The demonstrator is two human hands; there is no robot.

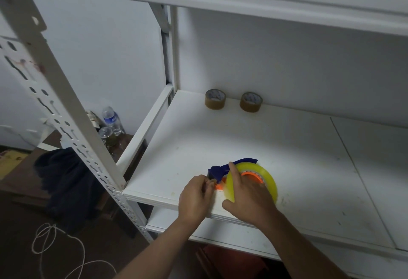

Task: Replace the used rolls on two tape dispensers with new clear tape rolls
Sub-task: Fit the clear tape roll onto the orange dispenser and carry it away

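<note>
Reaching in: both forearms come up from the lower edge of the view toward the front left part of a white shelf [254, 144], the hands close together over one tape dispenser.
Left hand [195, 197]: knuckles up, fingers curled inward, fingertips pinching at the front end of the dispenser beside its orange part; what exactly sits between the fingertips cannot be told.
Right hand [248, 199]: laid over the near side of the clear tape roll, index finger stretched straight up along the roll's left rim toward the blue frame, thumb spread out to the left at the shelf's front edge, the other fingers wrapped over the roll.
Tape dispenser [217, 171]: blue frame with an orange hub, lying on the shelf near its front edge; a blue arm arches over the top of the roll.
Clear tape roll [268, 176]: thick, yellowish and see-through, seated around the orange hub of the dispenser, partly covered by the right hand.
Brown rolls: a left brown roll [215, 99] and a right brown roll [251, 102] stand on edge at the back of the shelf against the wall, near each other but apart, well away from the hands.
Writing: bluish print shows inside both brown rolls, too small to read.
Water bottle [112, 121]: clear, with a blue and white label whose print is unreadable, standing beyond the shelf's left side.
Floor: a white cord [47, 238] loops at lower left, near a dark cloth [64, 175].
</note>
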